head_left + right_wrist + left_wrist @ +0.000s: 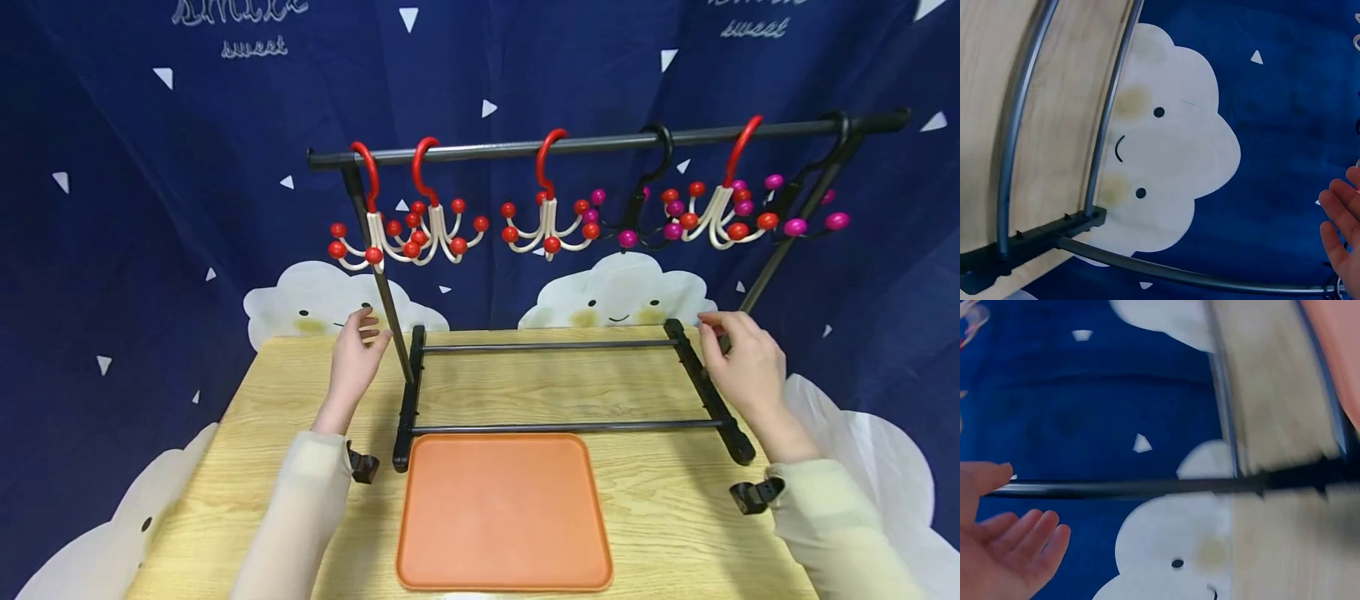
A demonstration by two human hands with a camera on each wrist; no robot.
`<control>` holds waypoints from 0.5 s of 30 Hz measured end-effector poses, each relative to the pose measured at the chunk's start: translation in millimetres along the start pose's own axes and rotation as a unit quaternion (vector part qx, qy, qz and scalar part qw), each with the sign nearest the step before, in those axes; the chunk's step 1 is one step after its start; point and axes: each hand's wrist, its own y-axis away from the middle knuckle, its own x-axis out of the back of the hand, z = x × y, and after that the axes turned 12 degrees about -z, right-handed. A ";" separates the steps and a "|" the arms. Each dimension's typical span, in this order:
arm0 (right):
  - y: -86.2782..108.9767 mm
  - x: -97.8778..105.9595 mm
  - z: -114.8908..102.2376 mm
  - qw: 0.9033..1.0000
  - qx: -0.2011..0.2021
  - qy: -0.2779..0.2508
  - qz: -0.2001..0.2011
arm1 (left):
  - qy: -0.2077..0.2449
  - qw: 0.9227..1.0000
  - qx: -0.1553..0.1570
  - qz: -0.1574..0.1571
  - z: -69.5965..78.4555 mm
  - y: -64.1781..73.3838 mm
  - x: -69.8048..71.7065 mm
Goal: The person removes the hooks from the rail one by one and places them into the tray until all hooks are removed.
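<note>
A black metal hanging rack (487, 152) stands on the table, with several hook hangers on its top rail. My left hand (358, 354) is beside the left post (390, 304), fingers loosely bent and holding nothing. In the left wrist view, the post's upper end lies between the thumb and the fingers of the left hand (1013, 540). Over the base's right bar, close to the right post (768, 267), is my right hand (742, 362), its fingers relaxed. Only part of the right hand (1344, 219) shows at the edge of the right wrist view.
White hangers with red hooks and red ball tips (549, 221) hang along the rail; black ones with pink tips (633, 218) hang towards the right. An orange tray (502, 512) lies in front of the rack on the wooden table (660, 500). A dark blue curtain (480, 67) hangs behind.
</note>
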 end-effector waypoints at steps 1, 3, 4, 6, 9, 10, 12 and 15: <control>-1.9 1.5 -0.6 1.000 -0.001 0.000 -0.001 | 0.038 0.999 0.007 0.009 1.8 -3.8 1.3; -5.7 4.4 -1.6 1.000 -0.002 0.001 -0.001 | 0.083 0.996 0.016 0.029 5.9 -10.4 4.3; -7.4 5.8 -1.8 1.000 -0.003 0.002 -0.001 | 0.092 0.995 0.017 0.036 7.4 -13.5 5.4; -10.9 8.4 -1.5 1.000 -0.003 0.005 0.001 | 0.099 0.994 0.016 0.046 10.3 -18.8 7.3; -16.4 12.8 -0.3 1.000 0.001 0.008 0.010 | 0.113 0.992 0.007 0.059 14.4 -26.2 7.9; -18.2 14.3 0.3 1.000 0.002 0.010 0.014 | 0.122 0.990 0.002 0.064 15.5 -28.8 7.4; -22.4 17.7 0.7 1.000 0.003 0.009 0.019 | 0.145 0.987 -0.007 0.071 18.4 -33.3 6.0; -29.5 22.9 1.0 1.000 -0.004 0.003 0.026 | 0.159 0.984 -0.011 0.078 22.8 -38.8 3.4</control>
